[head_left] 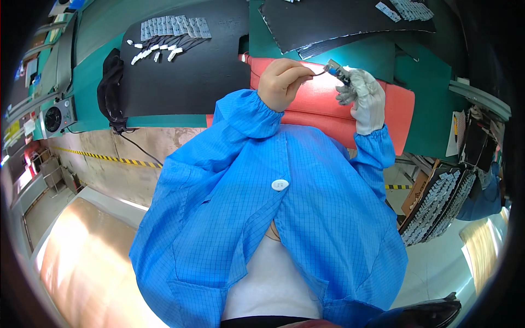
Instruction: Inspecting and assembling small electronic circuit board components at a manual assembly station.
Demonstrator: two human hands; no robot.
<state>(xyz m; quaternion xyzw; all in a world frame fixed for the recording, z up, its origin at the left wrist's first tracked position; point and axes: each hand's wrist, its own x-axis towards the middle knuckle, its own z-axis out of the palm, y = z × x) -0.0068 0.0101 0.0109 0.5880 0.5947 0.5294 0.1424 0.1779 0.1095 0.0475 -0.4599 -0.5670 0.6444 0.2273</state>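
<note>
My bare left hand (281, 82) is closed in a pinch on a thin dark cable (319, 73). That cable runs right to a small circuit board (334, 69), and a white plug (244, 57) shows left of the hand, apparently at the cable's other end. In a white glove, my right hand (363, 95) grips the board, its fingers curled round the lower end. Both hands are over a red mat (328, 109) under bright light. Whether the cable is plugged into the board or only touches it, I cannot tell.
On a black board (186, 82) at left lies a row of small circuit boards (175, 27) with cables and white plugs. More circuit boards (413, 10) lie on another black sheet (350, 22) at the far right. A small fan-like device (56, 118) stands at the left edge.
</note>
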